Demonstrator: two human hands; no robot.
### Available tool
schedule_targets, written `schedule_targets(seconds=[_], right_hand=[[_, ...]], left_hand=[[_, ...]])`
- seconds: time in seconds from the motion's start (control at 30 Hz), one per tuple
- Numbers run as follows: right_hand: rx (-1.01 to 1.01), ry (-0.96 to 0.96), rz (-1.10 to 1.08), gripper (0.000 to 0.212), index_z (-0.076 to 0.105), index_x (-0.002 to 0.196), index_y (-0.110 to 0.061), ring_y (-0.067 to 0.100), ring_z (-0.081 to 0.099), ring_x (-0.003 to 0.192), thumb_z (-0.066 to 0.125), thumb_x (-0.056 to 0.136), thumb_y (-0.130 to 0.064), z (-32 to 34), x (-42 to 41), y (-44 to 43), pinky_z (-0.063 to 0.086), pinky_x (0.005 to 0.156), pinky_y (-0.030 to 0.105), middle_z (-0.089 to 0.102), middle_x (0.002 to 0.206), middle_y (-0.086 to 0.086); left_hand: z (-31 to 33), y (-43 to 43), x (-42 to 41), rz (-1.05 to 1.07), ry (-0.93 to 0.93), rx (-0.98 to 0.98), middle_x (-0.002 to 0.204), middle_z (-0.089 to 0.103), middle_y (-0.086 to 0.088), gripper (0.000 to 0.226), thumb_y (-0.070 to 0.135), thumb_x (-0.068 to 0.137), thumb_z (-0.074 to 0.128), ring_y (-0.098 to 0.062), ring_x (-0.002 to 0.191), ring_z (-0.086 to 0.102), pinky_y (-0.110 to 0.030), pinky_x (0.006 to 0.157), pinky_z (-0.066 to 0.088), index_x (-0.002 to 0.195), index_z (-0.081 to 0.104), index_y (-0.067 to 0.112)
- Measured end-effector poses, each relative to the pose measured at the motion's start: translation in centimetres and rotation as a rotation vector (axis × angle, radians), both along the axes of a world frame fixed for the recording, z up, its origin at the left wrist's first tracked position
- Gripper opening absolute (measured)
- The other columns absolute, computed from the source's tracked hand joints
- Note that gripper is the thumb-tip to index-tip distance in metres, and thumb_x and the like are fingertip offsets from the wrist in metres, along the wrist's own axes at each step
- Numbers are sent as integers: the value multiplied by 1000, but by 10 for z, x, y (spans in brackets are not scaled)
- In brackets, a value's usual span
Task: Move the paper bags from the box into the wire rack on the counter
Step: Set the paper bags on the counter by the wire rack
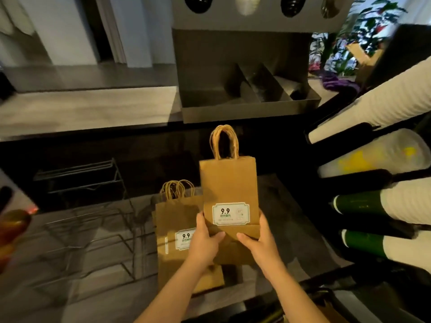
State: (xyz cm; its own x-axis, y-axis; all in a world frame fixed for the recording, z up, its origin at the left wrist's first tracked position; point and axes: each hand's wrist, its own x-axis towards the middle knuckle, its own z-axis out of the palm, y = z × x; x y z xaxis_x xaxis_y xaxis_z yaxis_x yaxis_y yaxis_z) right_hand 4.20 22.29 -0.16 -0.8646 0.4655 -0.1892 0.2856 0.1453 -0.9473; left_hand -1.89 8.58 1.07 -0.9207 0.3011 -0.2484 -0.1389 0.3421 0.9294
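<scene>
Held bags: a flat bundle of brown paper bags (228,183) stood upright above the dark counter (279,206), twisted paper handles (224,141) on top.
Left hand (205,238): fingers wrapped round the bundle's lower left edge, thumb laid across the front.
Right hand (258,241): gripped the lower right edge the same way.
Reason for grip (judged): two hands at the base kept the loose bundle squared and handles-up, ready to drop into a slot.
Wire rack (93,229): on the counter, left of the hands.
Bags already down (177,220): a second stack lay at the rack's right end, just left of the held bundle; whether it sat inside a slot could not be told.
Box: not made out in view.
Label (231,213): white sticker with green border, "9.9" in bold; smaller print beneath unreadable. The same "9.9" showed on the lower stack.
Right side: stacked cups (384,108) in holders.
Task status (judged): part done.
</scene>
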Motion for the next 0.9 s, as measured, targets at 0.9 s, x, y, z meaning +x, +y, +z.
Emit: schedule_targets(seconds=[0.9], right_hand=[[-150, -306, 274, 85, 17, 154, -26, 16, 44, 132, 69, 88, -28, -45, -49, -93, 37, 109, 37, 47, 145, -7]], left_hand=[[-47, -111, -5, 307, -495, 185, 113, 68, -1, 60, 19, 81, 70, -25, 103, 64, -48, 96, 49, 135, 45, 29]])
